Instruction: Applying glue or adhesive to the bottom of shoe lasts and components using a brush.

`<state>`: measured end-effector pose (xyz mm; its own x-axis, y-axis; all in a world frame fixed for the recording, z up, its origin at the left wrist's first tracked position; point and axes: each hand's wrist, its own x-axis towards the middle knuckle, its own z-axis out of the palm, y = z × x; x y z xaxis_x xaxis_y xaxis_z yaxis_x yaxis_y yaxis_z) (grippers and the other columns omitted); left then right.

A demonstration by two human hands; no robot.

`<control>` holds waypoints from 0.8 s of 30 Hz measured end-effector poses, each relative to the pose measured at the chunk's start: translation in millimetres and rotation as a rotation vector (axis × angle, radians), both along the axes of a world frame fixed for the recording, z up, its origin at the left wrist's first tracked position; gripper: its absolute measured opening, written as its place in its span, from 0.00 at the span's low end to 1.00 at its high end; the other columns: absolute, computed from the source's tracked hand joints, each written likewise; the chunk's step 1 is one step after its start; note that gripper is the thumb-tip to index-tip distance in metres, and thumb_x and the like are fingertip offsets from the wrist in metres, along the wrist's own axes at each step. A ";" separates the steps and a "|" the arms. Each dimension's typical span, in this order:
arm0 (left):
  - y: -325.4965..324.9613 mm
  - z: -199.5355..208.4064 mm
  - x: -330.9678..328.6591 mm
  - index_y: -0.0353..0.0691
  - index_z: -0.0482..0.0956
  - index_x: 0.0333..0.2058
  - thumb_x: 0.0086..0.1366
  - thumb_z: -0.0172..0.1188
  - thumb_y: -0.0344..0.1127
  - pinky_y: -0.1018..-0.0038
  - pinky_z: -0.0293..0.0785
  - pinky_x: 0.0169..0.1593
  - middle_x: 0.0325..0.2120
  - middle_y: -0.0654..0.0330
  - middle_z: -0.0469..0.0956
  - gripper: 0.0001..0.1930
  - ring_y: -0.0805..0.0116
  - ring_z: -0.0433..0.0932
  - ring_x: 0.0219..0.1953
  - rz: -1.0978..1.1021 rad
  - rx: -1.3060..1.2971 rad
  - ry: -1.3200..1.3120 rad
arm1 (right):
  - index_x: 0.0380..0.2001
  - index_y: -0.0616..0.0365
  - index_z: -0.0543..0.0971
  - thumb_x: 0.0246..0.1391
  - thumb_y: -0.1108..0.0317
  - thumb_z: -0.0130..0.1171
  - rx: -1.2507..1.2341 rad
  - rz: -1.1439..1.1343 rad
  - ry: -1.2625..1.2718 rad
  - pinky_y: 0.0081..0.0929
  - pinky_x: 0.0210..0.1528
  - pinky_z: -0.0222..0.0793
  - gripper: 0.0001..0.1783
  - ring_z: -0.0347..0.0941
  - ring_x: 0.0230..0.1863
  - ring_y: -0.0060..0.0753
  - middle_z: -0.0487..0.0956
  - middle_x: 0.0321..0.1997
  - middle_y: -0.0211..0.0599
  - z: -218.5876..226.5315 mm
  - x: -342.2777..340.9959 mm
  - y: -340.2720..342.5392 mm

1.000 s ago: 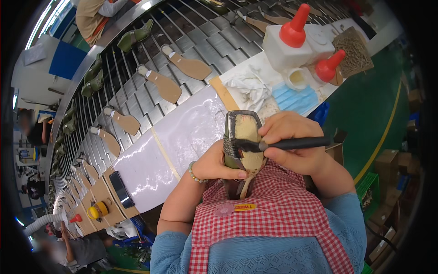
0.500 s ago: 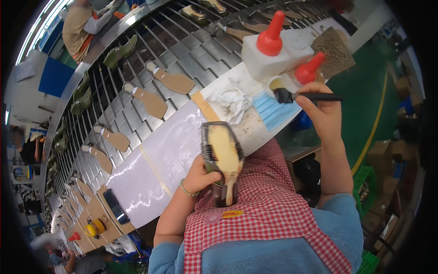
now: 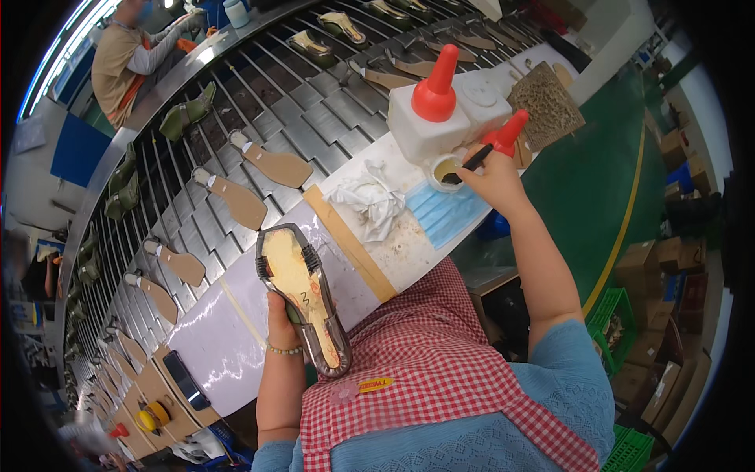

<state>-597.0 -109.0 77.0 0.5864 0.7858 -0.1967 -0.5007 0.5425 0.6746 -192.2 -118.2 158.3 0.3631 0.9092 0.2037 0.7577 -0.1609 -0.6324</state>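
My left hand [image 3: 281, 324] grips a dark shoe [image 3: 337, 346] that is turned bottom up over the table's near edge, its pale yellowish underside facing me. Most of those fingers are hidden behind the shoe. In my right hand [image 3: 497, 179] is a black-handled brush [image 3: 477, 157], slanting down so that its bristle end sits inside a small white cup [image 3: 432, 179] of yellowish liquid. Close beside that hand stands a red-capped bottle [image 3: 507, 134]. A larger white bottle with a red nozzle [image 3: 425, 130] is behind the cup.
A blue face mask [image 3: 446, 214] and crumpled white cloth [image 3: 370, 200] lie on the white board. Beyond runs a slatted metal conveyor [image 3: 314, 118] carrying tan insoles [image 3: 275, 165] and green shoes [image 3: 189, 110]. A phone [image 3: 186, 380] and yellow tape roll [image 3: 153, 417] rest left. Another person [image 3: 118, 67] works across the conveyor.
My right hand has lowered the brush into the cup from above it. My left hand has shifted the shoe leftward, away from my apron, and its underside now shows more fully.
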 end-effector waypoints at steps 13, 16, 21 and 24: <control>-4.3 3.7 9.9 0.39 0.70 0.50 0.51 0.41 0.80 0.67 0.78 0.37 0.35 0.50 0.78 0.47 0.58 0.80 0.33 0.019 -0.127 0.058 | 0.26 0.52 0.75 0.46 0.52 0.69 0.069 -0.506 1.646 0.20 0.28 0.70 0.17 0.76 0.27 0.28 0.77 0.22 0.27 -62.1 23.3 -13.4; -6.6 11.1 17.1 0.39 0.70 0.50 0.53 0.39 0.79 0.66 0.79 0.37 0.35 0.49 0.78 0.46 0.56 0.80 0.34 0.044 -0.255 0.051 | 0.27 0.54 0.77 0.48 0.55 0.67 0.147 -0.309 1.853 0.23 0.29 0.73 0.15 0.77 0.29 0.30 0.79 0.24 0.30 -74.6 38.0 -19.1; 2.3 27.8 35.8 0.42 0.67 0.55 0.61 0.41 0.71 0.67 0.79 0.40 0.43 0.56 0.78 0.39 0.62 0.80 0.39 -0.029 -0.192 0.013 | 0.42 0.58 0.76 0.59 0.61 0.55 0.395 -0.004 1.852 0.35 0.45 0.74 0.13 0.77 0.43 0.32 0.80 0.38 0.36 -22.6 25.3 -47.6; 2.7 33.3 38.2 0.43 0.64 0.58 0.64 0.46 0.64 0.70 0.77 0.46 0.48 0.58 0.75 0.34 0.67 0.78 0.45 -0.085 -0.050 0.028 | 0.43 0.60 0.74 0.57 0.62 0.59 0.393 0.088 1.695 0.35 0.52 0.71 0.15 0.75 0.46 0.33 0.79 0.41 0.42 27.8 -47.1 -57.1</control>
<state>-558.8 -106.4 110.4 0.6440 0.7225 -0.2514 -0.4331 0.6152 0.6587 -239.2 -175.3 186.1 0.3463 0.9300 -0.1229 -0.7322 0.1860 -0.6552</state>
